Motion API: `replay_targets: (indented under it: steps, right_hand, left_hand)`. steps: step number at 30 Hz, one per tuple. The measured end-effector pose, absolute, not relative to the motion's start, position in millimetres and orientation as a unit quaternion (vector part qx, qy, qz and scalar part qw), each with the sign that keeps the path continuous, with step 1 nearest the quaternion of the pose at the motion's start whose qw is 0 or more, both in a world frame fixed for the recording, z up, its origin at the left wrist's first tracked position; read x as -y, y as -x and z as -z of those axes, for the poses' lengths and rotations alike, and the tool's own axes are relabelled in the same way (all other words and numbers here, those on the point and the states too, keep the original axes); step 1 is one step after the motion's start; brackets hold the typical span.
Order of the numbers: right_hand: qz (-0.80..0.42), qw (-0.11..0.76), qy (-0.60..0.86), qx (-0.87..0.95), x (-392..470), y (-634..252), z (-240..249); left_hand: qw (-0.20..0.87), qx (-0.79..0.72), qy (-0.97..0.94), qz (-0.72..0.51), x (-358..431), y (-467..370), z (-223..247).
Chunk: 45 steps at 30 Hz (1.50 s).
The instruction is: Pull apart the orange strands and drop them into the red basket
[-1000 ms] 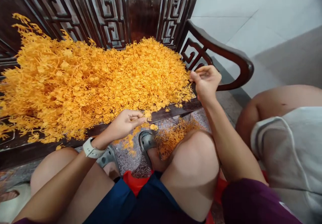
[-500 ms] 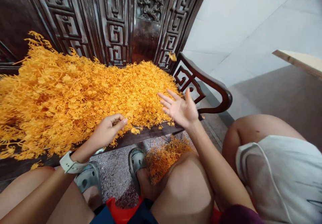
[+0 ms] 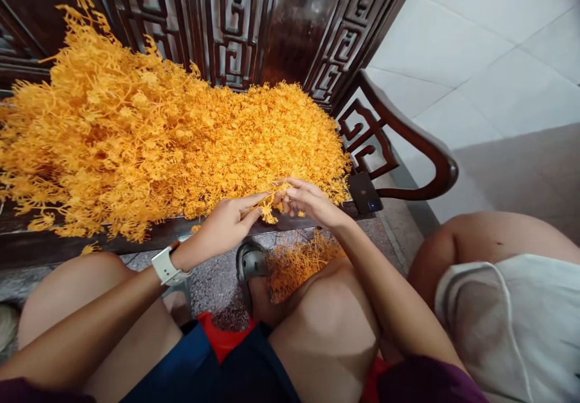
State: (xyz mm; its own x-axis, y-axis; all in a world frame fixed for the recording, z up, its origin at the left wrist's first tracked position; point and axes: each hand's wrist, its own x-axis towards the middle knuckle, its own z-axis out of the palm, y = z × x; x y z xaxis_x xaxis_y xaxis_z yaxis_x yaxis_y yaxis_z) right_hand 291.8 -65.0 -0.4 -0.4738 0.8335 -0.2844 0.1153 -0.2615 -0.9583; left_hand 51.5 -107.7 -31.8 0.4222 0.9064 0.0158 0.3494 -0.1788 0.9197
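A small orange sprig [image 3: 269,214] is pinched between the thumb and fingers of the left hand [image 3: 229,225] and met by the curled right hand [image 3: 315,205], whose grip cannot be told. Both are held beside an orange heap [image 3: 263,137] borne by a dark carved bench [image 3: 290,46]; stringy stems [image 3: 301,264] are seen below.

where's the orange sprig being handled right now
The orange sprig is near the middle of the head view, between the left hand and right hand, by the orange pile and bench's front edge.
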Motion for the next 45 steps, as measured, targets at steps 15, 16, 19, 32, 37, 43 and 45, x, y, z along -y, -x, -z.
replay_targets:
  steps: [15,16,19,32,37,43,45]
  right_hand:
    - [-0.597,0.193,0.417,0.657,54,-295,-1]
    - [-0.620,0.149,0.385,0.668,53,-300,-3]
    - [-0.687,-0.073,0.242,0.681,60,-312,-7]
    - [-0.530,0.523,0.519,0.420,42,-313,-14]
    - [-0.477,0.416,0.500,0.591,56,-303,-2]
    - [-0.378,0.209,0.427,0.794,69,-274,-12]
    - [-0.388,0.199,0.399,0.807,69,-267,-10]
  left_hand:
    - [0.118,-0.522,-0.811,-0.236,93,-25,35]
    - [0.103,-0.535,-0.803,-0.242,87,-17,33]
    - [0.043,-0.604,-0.748,-0.273,63,15,23]
    - [-0.017,-0.498,-0.826,-0.263,62,10,22]
    - [-0.017,-0.426,-0.868,-0.255,77,-10,31]
    - [-0.056,-0.375,-0.899,-0.220,90,-22,34]
    - [-0.083,-0.364,-0.902,-0.218,94,-24,33]
